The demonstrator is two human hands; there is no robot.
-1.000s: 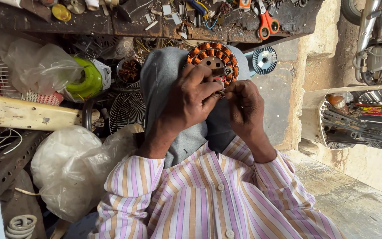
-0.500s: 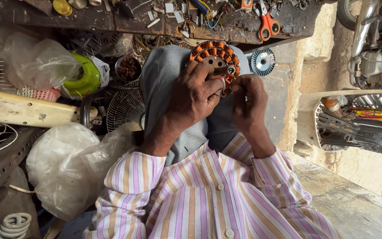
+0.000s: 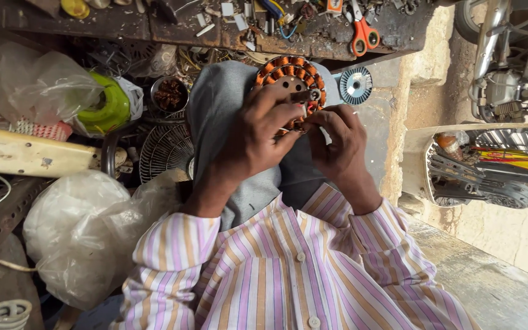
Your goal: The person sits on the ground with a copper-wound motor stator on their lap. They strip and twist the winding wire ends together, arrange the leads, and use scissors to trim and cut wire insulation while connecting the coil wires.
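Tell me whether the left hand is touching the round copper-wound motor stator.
Touching. The head view shows the left hand laid over the round copper-wound motor stator, its fingers pressed against the coil ring with no gap.

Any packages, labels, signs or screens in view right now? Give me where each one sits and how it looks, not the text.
Clear plastic bag: upper left, crumpled, partly over a green round object.
Whitish plastic bags: lower left beside the striped sleeve, bulging, translucent.
Small white slips: on the dark shelf at top, too small to tell whether they are labels.
No signs or screens visible.
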